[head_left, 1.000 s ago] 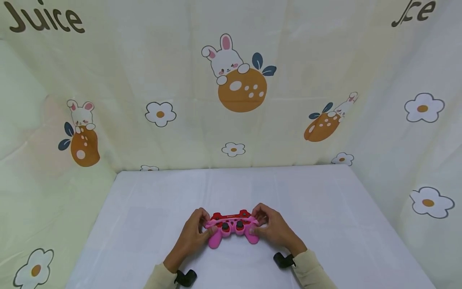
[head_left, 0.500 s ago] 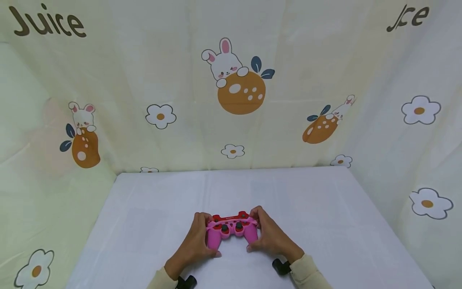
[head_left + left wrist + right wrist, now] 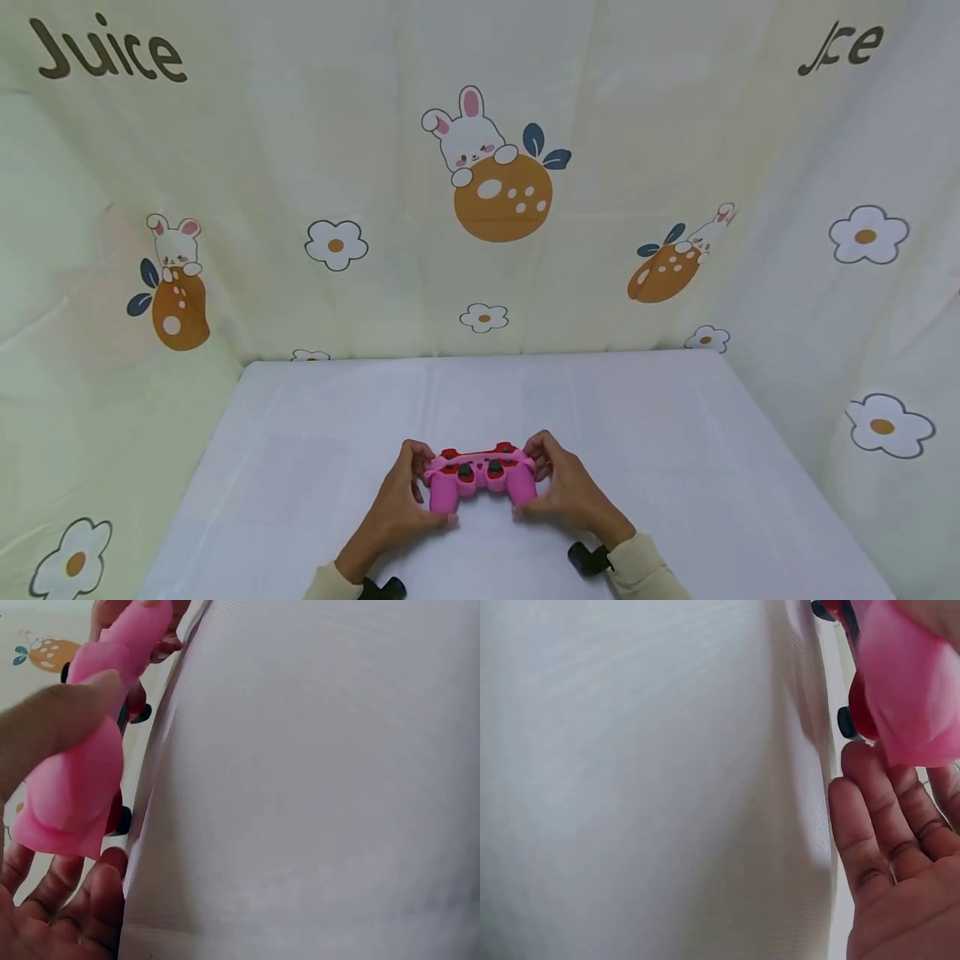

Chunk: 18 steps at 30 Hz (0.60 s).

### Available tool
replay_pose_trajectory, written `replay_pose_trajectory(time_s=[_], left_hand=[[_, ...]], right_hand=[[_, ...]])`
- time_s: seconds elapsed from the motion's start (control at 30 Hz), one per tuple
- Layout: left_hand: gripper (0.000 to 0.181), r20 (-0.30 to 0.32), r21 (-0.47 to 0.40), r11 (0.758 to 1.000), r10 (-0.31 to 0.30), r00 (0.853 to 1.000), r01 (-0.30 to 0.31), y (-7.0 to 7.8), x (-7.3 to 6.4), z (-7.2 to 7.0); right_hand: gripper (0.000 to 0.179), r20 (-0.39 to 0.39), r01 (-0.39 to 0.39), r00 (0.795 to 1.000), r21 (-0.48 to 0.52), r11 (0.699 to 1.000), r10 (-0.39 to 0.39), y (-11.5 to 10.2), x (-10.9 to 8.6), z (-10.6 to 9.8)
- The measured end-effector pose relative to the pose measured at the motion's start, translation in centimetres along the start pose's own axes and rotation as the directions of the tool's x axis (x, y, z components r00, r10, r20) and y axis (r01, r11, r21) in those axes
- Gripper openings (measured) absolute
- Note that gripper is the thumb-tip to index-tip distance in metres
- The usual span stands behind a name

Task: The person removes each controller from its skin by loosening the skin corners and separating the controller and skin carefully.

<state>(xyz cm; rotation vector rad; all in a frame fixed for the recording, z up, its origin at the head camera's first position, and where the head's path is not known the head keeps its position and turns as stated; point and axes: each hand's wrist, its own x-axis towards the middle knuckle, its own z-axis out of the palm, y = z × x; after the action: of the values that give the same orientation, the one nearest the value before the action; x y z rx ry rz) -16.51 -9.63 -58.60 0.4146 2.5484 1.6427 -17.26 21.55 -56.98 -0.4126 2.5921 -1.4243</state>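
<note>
A red game controller (image 3: pixel 504 447) with dark thumbsticks lies within a soft pink cover (image 3: pixel 444 493) near the front of the table. The cover wraps both handles, and a pink strip crosses the upper face, leaving red showing along the top edge. My left hand (image 3: pixel 399 500) holds the left side, its thumb by the handle's end and its fingers at the upper corner. On the other side my right hand (image 3: pixel 572 492) holds it likewise. In the left wrist view the thumb (image 3: pixel 67 716) presses the pink cover. The right wrist view shows fingertips (image 3: pixel 866 761) right at the cover's edge.
A white cloth covers the table (image 3: pixel 337 408). Behind it hangs a pale curtain (image 3: pixel 405 275) printed with rabbits, oranges and flowers, with more curtain at both sides. A small black device (image 3: pixel 588 558) sits at the right wrist, another (image 3: pixel 384 588) at the left.
Both thumbs have moved from the cover's face down to the ends of the handles. The pink strip has risen over the upper face, and less red shows.
</note>
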Motion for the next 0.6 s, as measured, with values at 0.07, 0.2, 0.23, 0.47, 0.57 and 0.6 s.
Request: replay_pose_trajectory(time_s=[0.07,0.2,0.23,0.47,0.57,0.6], left_hand=[[0.095,0.000,-0.040,0.999,0.000,1.000,0.000,-0.1,0.0,-0.1],[0.094,0.006,-0.099,0.995,-0.011,1.000,0.011,0.0,-0.2,-0.1],[0.094,0.005,-0.112,0.993,-0.022,1.000,0.023,0.0,-0.2,-0.1],[0.099,-0.007,-0.158,0.986,-0.056,0.998,0.054,0.3,-0.5,-0.2],[0.103,0.007,-0.128,0.992,-0.022,1.000,0.022,0.4,-0.6,-0.2],[0.105,0.012,-0.113,0.994,-0.008,1.000,0.009,0.3,-0.7,-0.2]], right_hand=[[0.078,-0.021,-0.007,1.000,0.029,1.000,0.007,0.0,0.0,0.1],[0.073,-0.044,-0.035,0.998,0.100,0.994,0.039,-0.1,0.0,0.3],[0.072,-0.047,-0.039,0.998,0.111,0.993,0.044,-0.2,0.0,0.5],[0.067,-0.058,-0.088,0.993,0.186,0.978,0.101,-0.7,0.1,1.5],[0.065,-0.057,-0.144,0.986,0.211,0.967,0.159,-0.9,0.0,1.8],[0.064,-0.057,-0.164,0.982,0.209,0.964,0.180,-0.9,0.1,1.9]])
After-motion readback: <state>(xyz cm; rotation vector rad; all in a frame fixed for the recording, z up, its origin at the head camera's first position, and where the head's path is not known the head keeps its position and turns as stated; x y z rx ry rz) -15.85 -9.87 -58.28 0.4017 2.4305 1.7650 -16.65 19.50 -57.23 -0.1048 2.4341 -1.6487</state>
